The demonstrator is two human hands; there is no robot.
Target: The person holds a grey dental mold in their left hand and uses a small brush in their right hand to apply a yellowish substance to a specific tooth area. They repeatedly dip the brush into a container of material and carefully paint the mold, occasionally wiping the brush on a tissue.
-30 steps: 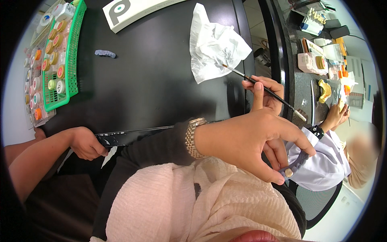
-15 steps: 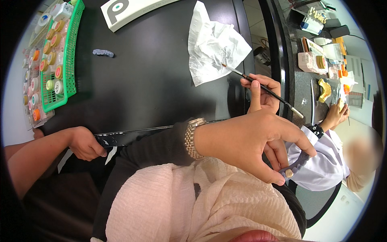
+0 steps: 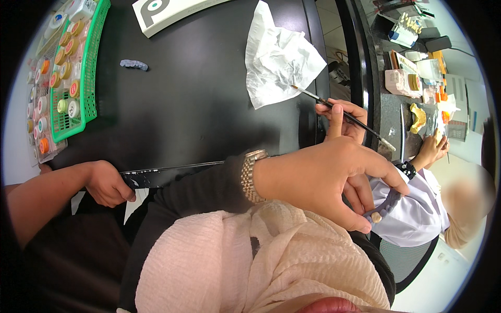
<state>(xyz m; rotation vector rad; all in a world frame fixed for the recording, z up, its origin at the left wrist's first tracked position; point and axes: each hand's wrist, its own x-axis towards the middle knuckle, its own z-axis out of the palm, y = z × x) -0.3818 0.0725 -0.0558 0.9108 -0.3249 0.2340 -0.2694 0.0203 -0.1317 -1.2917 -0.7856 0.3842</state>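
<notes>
The left hand [image 3: 318,175] pinches a grey tooth model [image 3: 389,203] at its fingertips — and just beyond, I see the right hand [image 3: 355,113] gripping a brush [image 3: 368,129], tip over crumpled tissue [image 3: 282,62].

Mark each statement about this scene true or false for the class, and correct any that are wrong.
1. The left hand holds a blue-grey dental model. True.
2. The wristwatch is on the right wrist. False: it is on the left wrist.
3. The right hand holds a slim brush. True.
4. A second blue-grey piece lies on the crumpled white tissue. False: it lies directly on the black table, apart from the tissue.
5. The basket of lidded jars at the left is red. False: it is green.
</notes>
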